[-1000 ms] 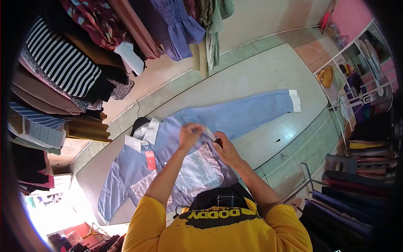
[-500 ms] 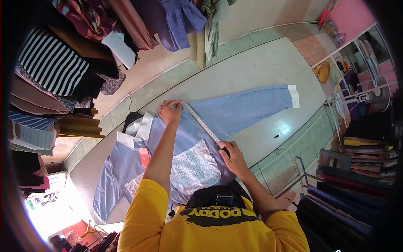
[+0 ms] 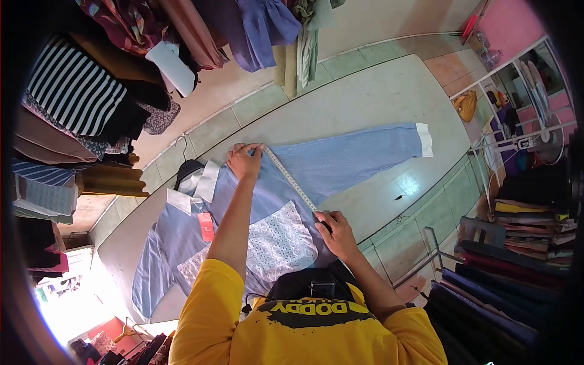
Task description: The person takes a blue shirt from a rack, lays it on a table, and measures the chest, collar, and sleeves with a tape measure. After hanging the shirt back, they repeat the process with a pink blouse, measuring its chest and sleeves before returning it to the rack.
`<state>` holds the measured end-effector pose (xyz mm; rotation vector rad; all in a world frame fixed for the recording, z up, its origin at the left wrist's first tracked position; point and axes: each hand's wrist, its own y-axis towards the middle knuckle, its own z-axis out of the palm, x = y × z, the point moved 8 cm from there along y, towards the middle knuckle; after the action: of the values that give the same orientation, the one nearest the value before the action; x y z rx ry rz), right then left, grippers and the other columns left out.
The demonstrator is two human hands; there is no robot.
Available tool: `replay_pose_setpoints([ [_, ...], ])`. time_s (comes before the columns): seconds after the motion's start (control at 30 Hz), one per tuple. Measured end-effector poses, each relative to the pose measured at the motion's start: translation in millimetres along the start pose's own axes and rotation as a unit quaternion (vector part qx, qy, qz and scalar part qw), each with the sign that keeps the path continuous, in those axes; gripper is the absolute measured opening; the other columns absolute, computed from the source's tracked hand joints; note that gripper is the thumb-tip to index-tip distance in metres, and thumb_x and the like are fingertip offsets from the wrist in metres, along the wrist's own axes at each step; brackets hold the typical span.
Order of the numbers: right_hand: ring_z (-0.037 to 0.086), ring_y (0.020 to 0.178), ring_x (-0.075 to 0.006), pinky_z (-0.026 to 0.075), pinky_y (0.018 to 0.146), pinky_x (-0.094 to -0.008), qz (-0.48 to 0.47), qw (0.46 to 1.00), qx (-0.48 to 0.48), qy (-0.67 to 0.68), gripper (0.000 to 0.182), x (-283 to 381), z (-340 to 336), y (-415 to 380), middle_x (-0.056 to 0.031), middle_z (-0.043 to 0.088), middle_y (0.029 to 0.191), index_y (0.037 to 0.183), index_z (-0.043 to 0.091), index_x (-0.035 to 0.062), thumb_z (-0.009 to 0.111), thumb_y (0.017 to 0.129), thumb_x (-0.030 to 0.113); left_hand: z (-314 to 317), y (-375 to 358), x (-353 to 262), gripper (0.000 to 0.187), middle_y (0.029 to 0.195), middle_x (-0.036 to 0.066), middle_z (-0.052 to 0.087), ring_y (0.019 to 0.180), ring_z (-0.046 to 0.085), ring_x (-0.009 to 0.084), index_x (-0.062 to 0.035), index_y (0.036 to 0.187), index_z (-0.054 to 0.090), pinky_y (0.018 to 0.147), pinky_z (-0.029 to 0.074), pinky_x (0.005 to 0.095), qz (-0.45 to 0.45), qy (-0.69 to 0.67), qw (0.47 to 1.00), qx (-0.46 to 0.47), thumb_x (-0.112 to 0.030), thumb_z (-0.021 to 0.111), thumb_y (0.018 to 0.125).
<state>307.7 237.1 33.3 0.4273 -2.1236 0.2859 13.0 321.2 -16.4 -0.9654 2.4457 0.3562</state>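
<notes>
A light blue shirt [image 3: 359,152] with white collar and cuff lies on a table, a hanger at its neck. A white tape measure [image 3: 291,177] runs slantwise over it near the base of the long sleeve. My left hand [image 3: 245,161] pinches the tape's upper end at the shirt's top edge. My right hand [image 3: 334,232] is closed on the tape's lower end and a small dark object, probably its case. A red tag [image 3: 205,226] and a white lace panel [image 3: 281,236] show on the shirt front.
The grey table [image 3: 365,91] reaches beyond the shirt. Clothes on hangers, among them a striped garment [image 3: 76,88], hang at the upper left. Folded garments [image 3: 532,225] and a metal rack [image 3: 435,249] stand at the right. A fan [image 3: 550,121] is farther back.
The view has shifted slightly. Both hands still hold the tape across the shirt in nearly the same position.
</notes>
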Motion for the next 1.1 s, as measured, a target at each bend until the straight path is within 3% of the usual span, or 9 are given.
replay_pose_setpoints([
  [0.33, 0.054, 0.079, -0.0299, 0.045, 0.071, -0.0365, -0.018, 0.999, -0.002, -0.038, 0.03, -3.0, 3.9, 1.3, -0.0146, 0.055, 0.086, 0.1, 0.058, 0.0028, 0.058, 0.079, 0.025, 0.0, 0.4, 2.9, 0.011, 0.098, -0.005, 0.055, 0.103, 0.044, 0.019, -0.0251, 0.071, 0.068, 0.086, 0.033, 0.0371, -0.002, -0.011, 1.0, 0.004, -0.035, 0.069, 0.065],
  [0.43, 0.054, 0.077, -0.0315, 0.045, 0.068, -0.038, -0.03, 0.999, -0.017, -0.04, 0.037, -2.5, 4.2, 1.4, -0.0157, 0.055, 0.086, 0.107, 0.054, 0.0042, 0.058, 0.079, 0.026, -1.7, -2.7, 5.5, 0.02, 0.098, -0.001, 0.055, 0.101, 0.045, 0.0223, -0.0214, 0.082, 0.067, 0.085, 0.034, 0.0374, 0.036, -0.029, 0.999, 0.023, -0.034, 0.067, 0.067],
  [0.47, 0.054, 0.077, -0.0315, 0.045, 0.068, -0.038, -0.038, 0.998, -0.016, -0.041, 0.037, -2.5, 5.1, 1.4, -0.0157, 0.055, 0.086, 0.107, 0.054, 0.0042, 0.058, 0.079, 0.026, -12.6, -10.0, 0.7, 0.025, 0.099, 0.003, 0.055, 0.099, 0.046, 0.0244, -0.0168, 0.089, 0.064, 0.085, 0.035, 0.0374, 0.098, -0.058, 0.993, -0.02, -0.033, 0.065, 0.07],
  [0.57, 0.054, 0.076, -0.033, 0.045, 0.066, -0.0395, -0.04, 0.996, -0.038, -0.072, 0.046, -5.8, 3.1, -0.5, -0.0174, 0.055, 0.086, 0.117, 0.046, 0.0058, 0.058, 0.079, 0.028, -53.9, -56.7, -9.4, 0.035, 0.1, 0.014, 0.053, 0.096, 0.047, 0.031, -0.0032, 0.104, 0.053, 0.086, 0.035, 0.038, 0.195, -0.077, 0.975, -0.069, -0.023, 0.06, 0.075],
  [0.8, 0.054, 0.076, -0.0336, 0.045, 0.067, -0.0382, -0.03, 0.998, -0.04, -0.032, 0.05, -10.6, 1.5, -2.0, -0.0193, 0.055, 0.086, 0.115, 0.043, 0.0024, 0.061, 0.077, 0.03, -96.4, -183.8, 42.0, 0.022, 0.093, 0.017, 0.055, 0.091, 0.051, 0.0324, -0.0004, 0.094, 0.055, 0.082, 0.039, 0.0387, 0.148, -0.122, 0.979, -0.063, -0.01, 0.059, 0.075],
  [0.87, 0.055, 0.076, -0.0321, 0.045, 0.067, -0.037, -0.018, 0.999, -0.044, -0.004, 0.049, -5.6, -2.0, -5.8, -0.0191, 0.055, 0.086, 0.113, 0.044, 0.0017, 0.062, 0.076, 0.029, -95.0, -198.2, 51.0, 0.012, 0.083, 0.012, 0.059, 0.077, 0.056, 0.0257, -0.0019, 0.086, 0.059, 0.071, 0.044, 0.0333, 0.106, -0.194, 0.975, 0.017, -0.008, 0.059, 0.075],
  [0.9, 0.056, 0.076, -0.0302, 0.045, 0.068, -0.0356, -0.05, 0.998, -0.002, 0.026, 0.048, 4.7, 1.5, -9.8, -0.0185, 0.055, 0.086, 0.111, 0.045, 0.0012, 0.063, 0.075, 0.028, -100.4, -203.7, 48.3, 0.012, 0.083, 0.012, 0.059, 0.077, 0.056, 0.0257, -0.0019, 0.086, 0.059, 0.071, 0.044, 0.0333, 0.108, -0.196, 0.974, 0.008, -0.008, 0.059, 0.075],
  [0.97, 0.056, 0.075, -0.0268, 0.045, 0.068, -0.0334, -0.088, 0.99, 0.085, 0.067, 0.044, 23.8, 13.6, -19.1, -0.0162, 0.056, 0.086, 0.106, 0.048, 0.0006, 0.065, 0.073, 0.026, -85.3, -215.0, 41.7, 0.008, 0.077, 0.007, 0.061, 0.064, 0.057, 0.0172, -0.0043, 0.082, 0.062, 0.06, 0.045, 0.027, 0.039, -0.278, 0.953, 0.115, -0.009, 0.06, 0.075],
  [1.1, 0.056, 0.07, -0.0214, 0.045, 0.065, -0.0293, -0.153, 0.972, 0.16, 0.081, 0.041, 54.6, 33.7, -35.7, -0.0115, 0.057, 0.082, 0.104, 0.049, 0.0031, 0.066, 0.074, 0.025, -46.9, -240.3, 30.7, 0.018, 0.075, 0.003, 0.063, 0.065, 0.053, 0.0059, -0.0038, 0.093, 0.064, 0.058, 0.044, 0.021, -0.019, -0.374, 0.885, 0.277, -0.014, 0.062, 0.079],
])
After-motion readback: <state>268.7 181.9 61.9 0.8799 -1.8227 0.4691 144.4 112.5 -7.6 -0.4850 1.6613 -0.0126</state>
